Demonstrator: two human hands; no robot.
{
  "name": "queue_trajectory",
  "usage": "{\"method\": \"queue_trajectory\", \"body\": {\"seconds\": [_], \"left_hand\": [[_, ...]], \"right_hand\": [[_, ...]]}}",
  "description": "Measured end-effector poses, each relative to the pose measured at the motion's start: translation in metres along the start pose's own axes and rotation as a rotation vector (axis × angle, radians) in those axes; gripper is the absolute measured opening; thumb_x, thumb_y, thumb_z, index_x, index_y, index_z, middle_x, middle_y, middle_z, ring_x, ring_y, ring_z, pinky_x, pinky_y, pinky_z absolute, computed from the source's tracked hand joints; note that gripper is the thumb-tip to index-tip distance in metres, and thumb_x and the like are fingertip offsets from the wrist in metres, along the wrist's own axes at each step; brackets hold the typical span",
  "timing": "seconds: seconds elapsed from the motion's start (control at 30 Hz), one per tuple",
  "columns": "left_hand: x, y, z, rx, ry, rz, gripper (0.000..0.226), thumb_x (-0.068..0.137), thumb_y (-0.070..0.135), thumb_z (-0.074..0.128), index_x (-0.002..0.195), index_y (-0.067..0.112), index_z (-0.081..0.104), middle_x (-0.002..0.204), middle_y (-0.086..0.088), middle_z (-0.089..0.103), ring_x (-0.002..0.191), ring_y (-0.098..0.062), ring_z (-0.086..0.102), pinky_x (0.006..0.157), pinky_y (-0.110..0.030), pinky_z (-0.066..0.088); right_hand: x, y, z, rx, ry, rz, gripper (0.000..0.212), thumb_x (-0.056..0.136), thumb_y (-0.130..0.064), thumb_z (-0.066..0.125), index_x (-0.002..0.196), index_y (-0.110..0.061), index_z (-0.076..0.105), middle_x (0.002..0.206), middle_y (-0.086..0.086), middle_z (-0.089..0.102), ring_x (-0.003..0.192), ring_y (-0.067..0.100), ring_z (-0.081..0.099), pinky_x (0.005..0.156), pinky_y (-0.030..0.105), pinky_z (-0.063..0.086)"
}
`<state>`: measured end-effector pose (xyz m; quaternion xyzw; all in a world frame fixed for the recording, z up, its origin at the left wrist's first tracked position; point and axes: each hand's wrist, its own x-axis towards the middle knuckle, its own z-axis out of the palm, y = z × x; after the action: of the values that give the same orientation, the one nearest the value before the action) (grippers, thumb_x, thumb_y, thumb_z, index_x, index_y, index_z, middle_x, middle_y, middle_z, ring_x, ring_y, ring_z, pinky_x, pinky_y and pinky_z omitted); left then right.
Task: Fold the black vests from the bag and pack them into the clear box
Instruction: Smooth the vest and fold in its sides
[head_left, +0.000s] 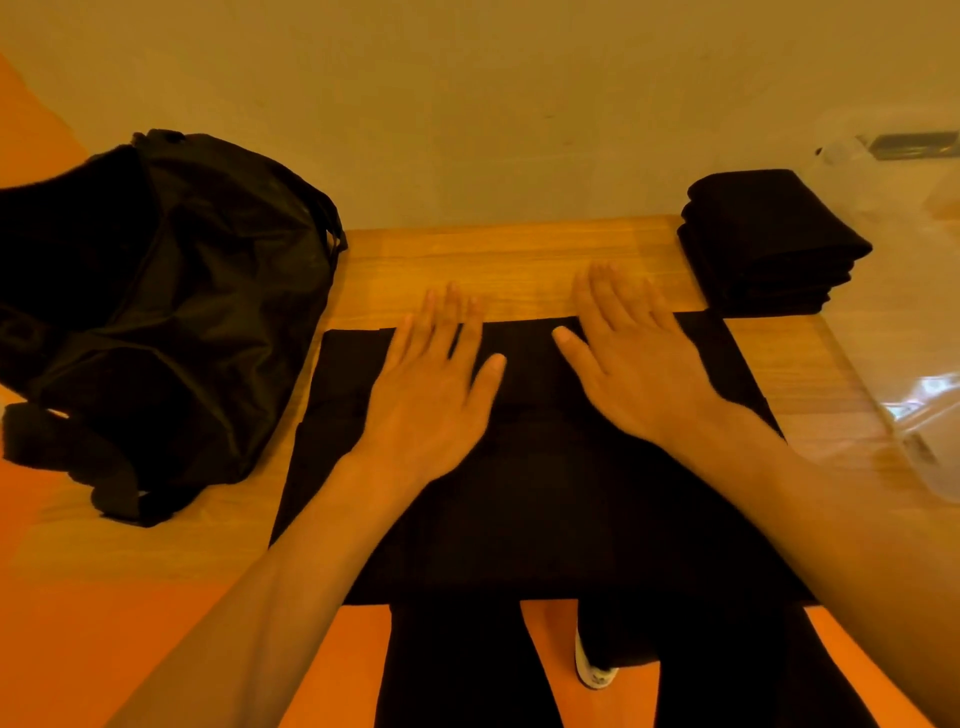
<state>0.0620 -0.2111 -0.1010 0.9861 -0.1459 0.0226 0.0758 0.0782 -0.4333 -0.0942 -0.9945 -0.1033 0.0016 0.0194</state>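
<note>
Head cam, looking down: a person's legs in dark trousers and one white shoe (595, 670) stand over an orange floor (104, 623) at frame bottom, w/ two bare forearms reaching fwd over the front of a wooden worktop (519, 260). A black vest (545, 493) lies spread flat across the worktop's centre, its near edge about level w/ the worktop's front. Left grip (431, 395), a bare hand, rests palm-down on the vest's far left part, fingers straight and slightly spread, clasping nothing. Right grip (639, 374) lies the same way on the far right part, thumb pointing inward. Fingertips of both reach past the vest's far edge onto bare wood. At left, a black bag (182, 312) slumps on the worktop's end, near the vest but apart from it, w/ a strap trailing toward the person. At far right, a stack of folded vests (763, 249) sits just beside the spread vest's far corner. Right of the stack, translucent plastic w/ glare looks to be the clear box (924, 405), though its outline is washed out. Plain wall (467, 104) behind.
</note>
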Motion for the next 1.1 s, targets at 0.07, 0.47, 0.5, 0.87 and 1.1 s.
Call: {"method": "queue_trajectory", "body": {"seconds": [0.07,0.47,0.5,0.87,1.1], "left_hand": [[-0.004,0.015,0.010,0.052,0.021,0.039,0.076,0.103,0.062,0.005,0.163,0.017,-0.003,0.170,-0.007,-0.010,0.156,-0.021,-0.014,0.128,-0.042,-0.005],[-0.003,0.032,0.006,0.045,-0.083,-0.040,0.090,0.089,0.075,-0.008,0.162,0.022,-0.005,0.169,-0.005,-0.017,0.155,-0.024,-0.019,0.127,-0.045,-0.006],[0.001,0.042,0.002,0.022,-0.062,0.021,0.086,0.092,0.073,-0.006,0.162,0.022,-0.006,0.169,-0.003,-0.018,0.154,-0.022,-0.020,0.127,-0.044,-0.006],[0.066,0.141,0.032,0.084,-0.238,0.606,0.069,0.103,0.064,0.011,0.162,0.030,-0.003,0.169,0.008,-0.011,0.154,-0.011,-0.015,0.128,-0.041,-0.004],[0.040,0.138,0.012,-0.088,-0.117,0.502,0.068,0.103,0.060,0.009,0.163,0.028,0.001,0.170,0.007,-0.012,0.154,-0.010,-0.018,0.128,-0.040,-0.002]], "right_hand": [[-0.005,-0.017,0.009,0.008,0.014,-0.049,0.078,0.097,-0.061,-0.011,0.160,-0.016,-0.008,0.168,0.005,-0.011,0.154,0.018,-0.016,0.124,0.040,-0.013],[-0.049,0.036,0.009,0.015,-0.003,0.141,0.088,0.090,-0.068,-0.018,0.160,-0.015,-0.007,0.168,0.005,-0.010,0.153,0.016,-0.017,0.125,0.039,-0.009],[-0.065,0.037,0.009,0.034,0.013,0.151,0.088,0.089,-0.066,-0.018,0.160,-0.014,-0.006,0.168,0.005,-0.010,0.153,0.016,-0.017,0.126,0.038,-0.009],[-0.180,0.041,0.028,0.004,0.042,0.239,0.081,0.104,-0.063,0.006,0.159,-0.005,0.018,0.167,0.013,0.012,0.156,0.023,0.004,0.124,0.044,0.008],[-0.181,0.037,0.016,0.109,0.019,0.281,0.081,0.098,-0.066,-0.010,0.161,-0.017,0.003,0.169,0.010,-0.004,0.155,0.024,-0.014,0.125,0.043,-0.007]]}}
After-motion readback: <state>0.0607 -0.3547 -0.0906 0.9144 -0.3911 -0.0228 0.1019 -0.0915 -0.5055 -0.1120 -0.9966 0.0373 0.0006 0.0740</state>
